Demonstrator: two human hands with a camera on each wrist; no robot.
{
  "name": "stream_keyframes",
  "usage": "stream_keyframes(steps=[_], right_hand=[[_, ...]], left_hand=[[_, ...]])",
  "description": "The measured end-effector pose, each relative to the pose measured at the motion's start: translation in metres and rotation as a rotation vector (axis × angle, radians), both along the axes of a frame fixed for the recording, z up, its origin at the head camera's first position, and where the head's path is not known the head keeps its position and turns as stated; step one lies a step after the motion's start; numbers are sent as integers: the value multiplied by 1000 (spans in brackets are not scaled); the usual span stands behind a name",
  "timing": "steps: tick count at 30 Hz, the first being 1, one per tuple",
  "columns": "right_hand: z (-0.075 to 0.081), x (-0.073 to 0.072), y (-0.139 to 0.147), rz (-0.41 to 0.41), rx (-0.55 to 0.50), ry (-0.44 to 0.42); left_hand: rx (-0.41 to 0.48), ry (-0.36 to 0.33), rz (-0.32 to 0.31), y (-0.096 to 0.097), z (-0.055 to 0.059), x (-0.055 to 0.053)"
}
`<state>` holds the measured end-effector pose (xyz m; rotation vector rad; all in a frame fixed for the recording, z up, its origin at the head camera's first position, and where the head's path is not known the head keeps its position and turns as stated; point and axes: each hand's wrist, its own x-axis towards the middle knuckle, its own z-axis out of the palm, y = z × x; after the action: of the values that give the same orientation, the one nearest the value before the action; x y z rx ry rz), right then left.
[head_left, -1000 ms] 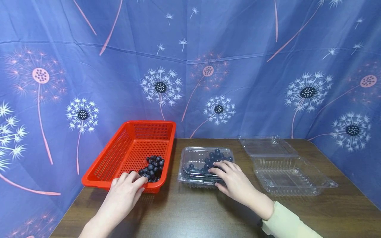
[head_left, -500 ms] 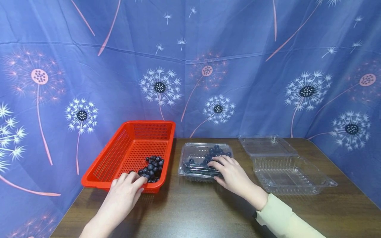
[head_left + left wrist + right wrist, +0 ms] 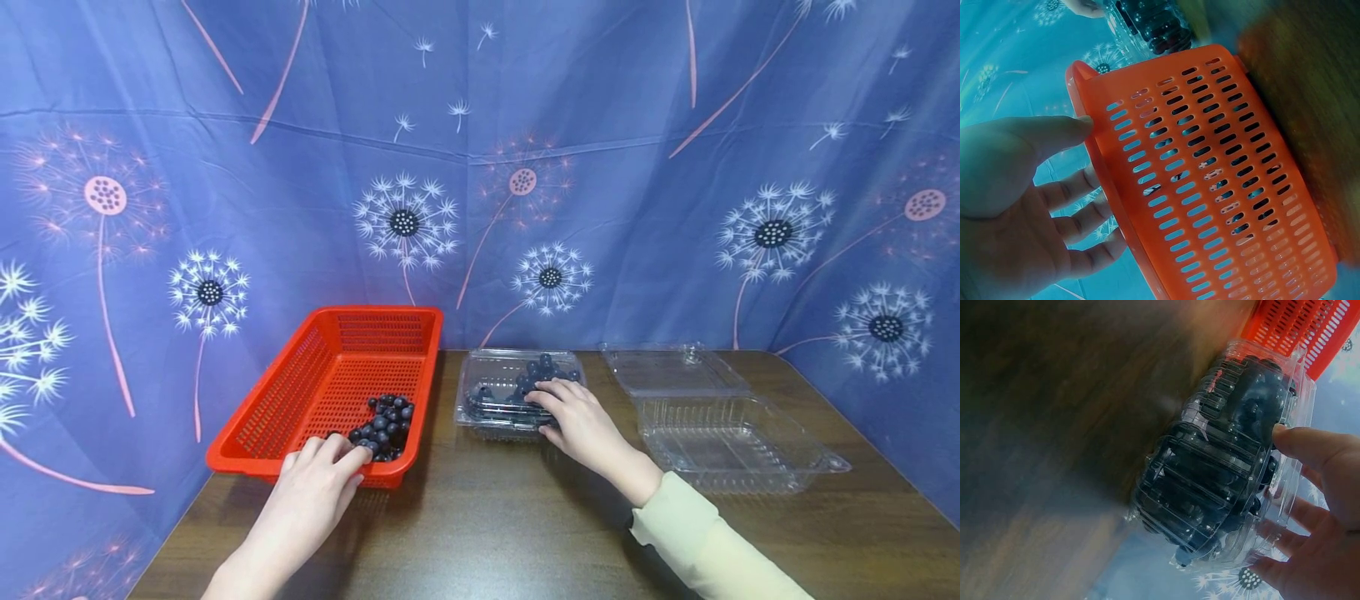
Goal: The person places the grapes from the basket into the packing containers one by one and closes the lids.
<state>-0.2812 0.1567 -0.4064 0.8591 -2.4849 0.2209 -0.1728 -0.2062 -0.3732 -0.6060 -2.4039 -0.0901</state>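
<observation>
My left hand [image 3: 315, 487] holds the near rim of a red slotted plastic basket [image 3: 1197, 144], its thumb on the near side and its fingers reaching behind the rim. Inside, dark, round, grape-like fruits [image 3: 381, 425] are heaped in the near right corner. To the right of the basket, a clear hinged plastic container [image 3: 480, 421] stands with its lid down, full of the same dark fruit. My right hand [image 3: 588, 425] rests at its front right corner. The thumb touches the front edge [image 3: 1272, 440] while the spread fingers lie over the lid, partly hidden in the right wrist view.
A second clear container [image 3: 731, 454] stands at the right with its lid [image 3: 675, 371] folded back and no fruit in it. A blue dandelion-print cloth [image 3: 465, 83] hangs behind the brown wooden table [image 3: 480, 533].
The fruit-filled container has slid away toward the cloth, with my right hand moving along on it. My left hand and the basket have stayed put.
</observation>
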Motion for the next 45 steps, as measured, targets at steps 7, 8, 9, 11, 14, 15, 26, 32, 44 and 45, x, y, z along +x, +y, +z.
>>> stream_keyframes(steps=[7,8,9,11,14,15,26,32,44,45], right_hand=[[1,-9,1,-11,13,8],[1,-10,1,-11,13,10],[2,-11,1,-12,10,9],[2,-13,1,-13,9,6],[3,-17,1,-18,4,-5],[3,-18,1,-21,3,-9],[-1,-35,-1,-34,-10,-23],[-1,-44,-3,-48,-30,-27],[2,-58,-4,-59,-48,-68],[2,-59,-4,-60,-48,-72]], left_hand=[[4,0,2,0,-1,0],[4,-4,4,0,-1,0],[4,-7,6,0,-1,0],[5,-12,10,0,-1,0],[7,-11,10,0,-1,0],[8,-9,8,0,-1,0],[12,1,4,0,-2,-1],[9,5,3,-1,-2,-1],[12,1,4,-1,-3,0],[12,3,3,-1,-3,-1]])
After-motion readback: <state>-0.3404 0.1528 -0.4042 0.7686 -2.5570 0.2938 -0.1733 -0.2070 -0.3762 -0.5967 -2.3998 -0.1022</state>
